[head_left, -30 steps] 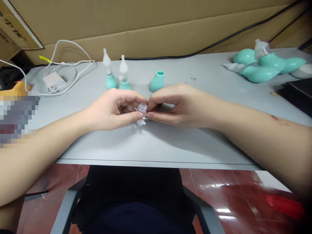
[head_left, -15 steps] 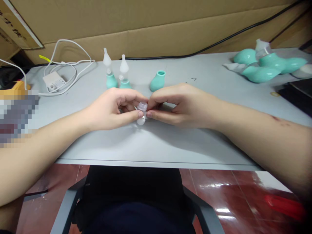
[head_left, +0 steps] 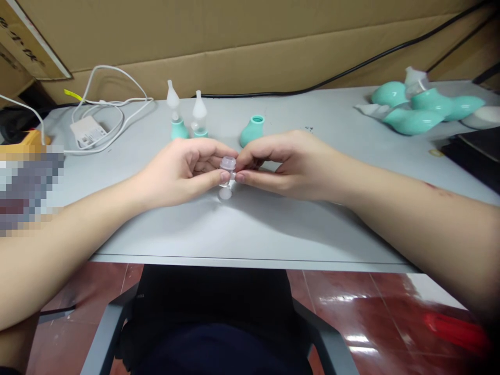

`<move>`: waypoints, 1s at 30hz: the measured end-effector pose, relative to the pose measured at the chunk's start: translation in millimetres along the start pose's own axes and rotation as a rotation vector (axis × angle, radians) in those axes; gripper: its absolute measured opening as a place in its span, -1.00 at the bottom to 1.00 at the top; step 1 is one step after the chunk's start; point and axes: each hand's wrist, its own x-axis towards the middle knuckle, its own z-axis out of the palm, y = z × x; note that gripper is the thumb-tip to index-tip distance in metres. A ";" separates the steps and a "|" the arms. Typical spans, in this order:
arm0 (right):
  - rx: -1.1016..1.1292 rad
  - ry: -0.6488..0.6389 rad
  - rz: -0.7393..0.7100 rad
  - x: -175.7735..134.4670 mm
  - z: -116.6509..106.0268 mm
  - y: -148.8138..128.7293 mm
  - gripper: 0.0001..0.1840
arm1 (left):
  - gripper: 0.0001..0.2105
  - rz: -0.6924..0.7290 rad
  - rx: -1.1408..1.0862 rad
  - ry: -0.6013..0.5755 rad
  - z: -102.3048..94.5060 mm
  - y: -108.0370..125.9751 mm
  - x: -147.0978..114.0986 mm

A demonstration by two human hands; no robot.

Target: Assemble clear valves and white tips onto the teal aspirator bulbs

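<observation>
Low over the front half of the table, my left hand [head_left: 185, 174] pinches a small clear plastic chamber [head_left: 227, 163] between thumb and fingers. It has a ringed collar on top and a round, frosted end below. From the other side, my right hand [head_left: 275, 166] closes thumb and fingertips on a small side part of the same chamber; its fingertips are partly hidden. Behind my hands stands a teal rubber bulb [head_left: 252, 131] with an open neck. Further left are two assembled nasal aspirators, one [head_left: 178, 129] fully seen and one [head_left: 199, 110] with its bulb mostly hidden by my left hand.
Several teal bulbs and aspirators [head_left: 424, 107] lie piled at the back right, near a black object [head_left: 474, 156]. A white adapter [head_left: 88, 131] with coiled cable sits at the back left. Cardboard [head_left: 234, 41] lines the rear edge, with a black cable [head_left: 312, 86] along it.
The clear chamber now stands more upright between my fingers, its collar slightly higher. Both hands keep hold of it in nearly the same place. The camera view has shifted slightly.
</observation>
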 end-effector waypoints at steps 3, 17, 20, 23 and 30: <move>-0.003 0.004 -0.016 -0.2 0.2 0.6 -0.72 | -0.88 -0.002 0.012 -0.006 -0.5 0.1 -0.2; 0.039 0.007 -0.029 -0.3 3.4 -0.7 -0.79 | -0.90 0.029 0.019 0.004 1.7 -0.1 -0.1; 0.024 0.011 -0.035 0.2 3.2 0.6 -0.78 | -0.88 0.019 0.033 0.016 1.8 -0.3 0.0; 0.001 0.013 -0.037 0.5 3.4 2.6 -0.76 | -0.85 0.024 0.033 0.020 1.4 -1.3 -0.2; -0.044 0.030 -0.033 0.6 3.3 4.5 -0.79 | -0.81 0.061 0.024 0.038 0.2 -5.0 -1.0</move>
